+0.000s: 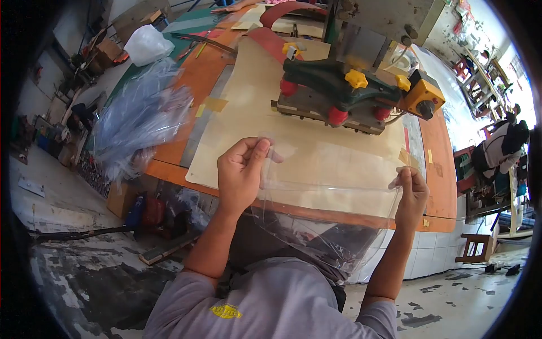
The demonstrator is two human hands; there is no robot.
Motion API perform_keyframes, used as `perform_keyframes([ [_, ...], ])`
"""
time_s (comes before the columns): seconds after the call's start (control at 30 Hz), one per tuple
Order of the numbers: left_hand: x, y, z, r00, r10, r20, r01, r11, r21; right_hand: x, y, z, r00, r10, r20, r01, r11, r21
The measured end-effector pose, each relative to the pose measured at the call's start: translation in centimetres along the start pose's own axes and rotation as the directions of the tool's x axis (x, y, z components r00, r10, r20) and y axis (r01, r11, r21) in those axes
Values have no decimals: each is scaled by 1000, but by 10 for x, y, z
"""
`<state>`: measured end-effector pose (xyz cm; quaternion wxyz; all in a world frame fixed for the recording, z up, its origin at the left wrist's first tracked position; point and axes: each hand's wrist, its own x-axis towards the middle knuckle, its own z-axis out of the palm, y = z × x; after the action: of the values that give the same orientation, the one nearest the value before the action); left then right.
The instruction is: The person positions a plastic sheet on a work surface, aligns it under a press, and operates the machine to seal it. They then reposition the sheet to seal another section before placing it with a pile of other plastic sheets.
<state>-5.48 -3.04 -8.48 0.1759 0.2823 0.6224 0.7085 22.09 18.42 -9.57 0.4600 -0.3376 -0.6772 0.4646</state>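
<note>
A clear plastic sheet point(327, 226) hangs between my two hands, its lower part drooping past the table's front edge toward my lap. My left hand point(243, 169) pinches its upper left corner between thumb and fingers. At the upper right corner my right hand point(412, 192) is closed on the same sheet. Beneath the sheet's top edge lies a cream-coloured board point(226, 164) on the table. Just beyond my hands stands a press head point(339, 85), dark green with yellow star knobs, red feet and a flat metal bar underneath.
A pile of clear plastic sheets point(141, 107) lies at the table's left, with a white plastic bag point(148, 45) behind it. A yellow control box point(423, 97) juts from the press's right side. Another person point(502, 144) is at the far right; someone's hand point(226, 9) shows at the back.
</note>
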Motion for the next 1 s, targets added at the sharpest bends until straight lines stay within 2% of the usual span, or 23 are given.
perform_keyframes([
  [0.17,0,1,0,1000,3,-10,-2,1000,21,-1,-3,0,1000,-17,6,16,1000,27],
  [0.27,1,-2,-1,1000,12,-15,-12,1000,25,1,7,-5,998,-58,3,58,998,-38],
  [0.37,3,-5,-2,1000,10,-22,-9,999,32,-1,1,4,999,-17,-36,19,999,39],
  [0.6,8,-16,-2,998,46,-45,-43,997,68,-2,-12,8,998,15,-56,-15,1000,-6],
  [0.63,8,-18,0,995,81,-64,-74,991,112,-2,-13,10,997,29,-66,-30,999,-22],
  [0.7,11,-21,0,998,45,-50,-35,983,181,-1,-10,14,995,58,-86,-60,998,-19],
  [0.8,23,-34,-6,1000,27,-10,-22,941,337,8,7,18,993,113,-23,-114,993,-21],
  [0.93,39,-38,-2,998,-44,34,23,886,463,22,31,27,996,85,-11,-84,955,-283],
  [1.0,45,-43,-3,999,25,38,-41,863,503,25,35,29,995,97,25,-87,958,-273],
])
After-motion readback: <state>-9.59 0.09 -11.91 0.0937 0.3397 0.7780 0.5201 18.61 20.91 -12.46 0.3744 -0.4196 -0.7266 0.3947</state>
